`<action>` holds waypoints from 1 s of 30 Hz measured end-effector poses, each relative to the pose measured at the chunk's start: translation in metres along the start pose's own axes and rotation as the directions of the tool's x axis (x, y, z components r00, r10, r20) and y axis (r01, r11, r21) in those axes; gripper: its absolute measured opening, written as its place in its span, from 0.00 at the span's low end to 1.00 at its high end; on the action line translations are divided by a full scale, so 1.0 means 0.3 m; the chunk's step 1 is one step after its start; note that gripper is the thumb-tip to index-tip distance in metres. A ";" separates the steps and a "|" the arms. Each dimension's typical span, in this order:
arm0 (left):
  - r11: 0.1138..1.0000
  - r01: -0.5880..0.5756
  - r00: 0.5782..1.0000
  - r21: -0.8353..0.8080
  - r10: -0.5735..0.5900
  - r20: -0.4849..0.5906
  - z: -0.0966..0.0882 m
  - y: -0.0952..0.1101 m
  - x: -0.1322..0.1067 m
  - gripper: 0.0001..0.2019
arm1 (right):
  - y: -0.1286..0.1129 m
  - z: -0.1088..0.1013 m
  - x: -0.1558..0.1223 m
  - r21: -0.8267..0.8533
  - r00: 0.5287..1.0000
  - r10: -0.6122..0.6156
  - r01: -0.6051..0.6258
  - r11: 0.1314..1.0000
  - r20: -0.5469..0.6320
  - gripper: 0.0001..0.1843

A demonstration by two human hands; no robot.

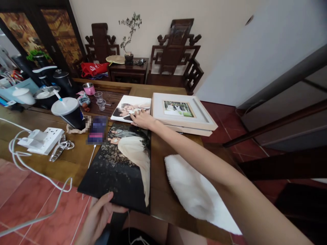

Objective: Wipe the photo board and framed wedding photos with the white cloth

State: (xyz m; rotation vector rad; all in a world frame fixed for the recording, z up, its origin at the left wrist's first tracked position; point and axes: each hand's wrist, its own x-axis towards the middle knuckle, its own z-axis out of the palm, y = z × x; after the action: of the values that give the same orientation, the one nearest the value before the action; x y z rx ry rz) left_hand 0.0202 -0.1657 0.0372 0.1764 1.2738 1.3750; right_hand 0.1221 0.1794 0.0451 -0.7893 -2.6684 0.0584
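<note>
A large dark photo panel (117,170) with a wedding picture lies tilted across the table's near edge. My left hand (102,209) grips its near edge, thumb on top and fingers underneath. Beyond it lies a smaller white photo panel (120,109) with a picture of a couple. Stretched across the table, my right hand (140,118) rests on that white panel with its fingers apart, close to the dark panel's far edge. Right of this hand stand stacked pale wooden picture frames (158,102), the top one showing a small photo. White plush cloth (189,190) lies under my right forearm.
Left on the wooden table (158,163) are a phone (97,131) on a cable, a lidded dark cup (68,110) with a straw, and a white power strip (48,141). Small clear cups (100,102) and a pink mug (89,89) stand farther back. Cables hang over the near-left edge.
</note>
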 end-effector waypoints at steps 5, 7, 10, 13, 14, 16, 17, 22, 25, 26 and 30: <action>0.995 -0.070 0.997 -0.075 0.071 0.020 0.044 0.043 0.027 0.31 | 0.025 -0.046 0.041 -0.045 0.998 -0.043 0.045 0.998 0.043 0.21; 0.995 -0.059 0.997 -0.082 0.063 0.054 0.057 0.076 0.051 0.31 | 0.040 -0.078 0.067 -0.143 0.986 -0.070 0.092 0.985 0.148 0.21; 0.996 -0.024 0.987 -0.082 0.036 0.154 0.071 0.129 0.093 0.28 | 0.051 -0.128 0.087 -0.264 0.962 -0.089 0.159 0.951 0.257 0.22; 0.991 -0.037 0.975 -0.125 0.063 0.215 0.087 0.164 0.134 0.20 | 0.050 -0.158 0.072 -0.320 0.956 -0.116 0.202 0.925 0.268 0.22; 0.989 -0.056 0.970 -0.139 0.087 0.226 0.093 0.169 0.149 0.17 | 0.049 -0.161 0.061 -0.335 0.955 -0.132 0.219 0.916 0.265 0.23; 0.985 -0.090 0.960 -0.148 0.126 0.252 0.105 0.172 0.185 0.13 | 0.047 -0.159 0.036 -0.364 0.953 -0.164 0.252 0.897 0.255 0.23; 0.983 -0.108 0.955 -0.148 0.144 0.259 0.111 0.170 0.208 0.13 | 0.045 -0.156 0.022 -0.377 0.952 -0.179 0.266 0.887 0.249 0.24; 0.967 -0.196 0.954 -0.166 0.227 0.197 0.167 0.150 0.346 0.16 | 0.018 -0.151 -0.025 -0.438 0.953 -0.219 0.292 0.850 0.211 0.25; 0.972 -0.182 0.971 -0.147 0.201 0.128 0.224 0.161 0.417 0.11 | -0.016 -0.156 -0.040 -0.456 0.957 -0.220 0.285 0.843 0.190 0.26; 0.976 -0.175 0.978 -0.128 0.187 0.090 0.243 0.173 0.436 0.12 | -0.028 -0.155 -0.045 -0.460 0.959 -0.220 0.278 0.843 0.176 0.27; 0.995 -0.091 0.987 0.028 0.087 0.138 0.300 0.243 0.501 0.05 | -0.068 -0.126 -0.078 -0.458 0.973 -0.205 0.229 0.859 0.101 0.27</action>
State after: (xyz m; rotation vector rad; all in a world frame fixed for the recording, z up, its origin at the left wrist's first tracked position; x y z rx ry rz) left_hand -0.0028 0.0226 0.0425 0.3491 1.1871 1.3930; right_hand 0.1428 0.1474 0.0757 -0.6120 -2.8347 -0.6577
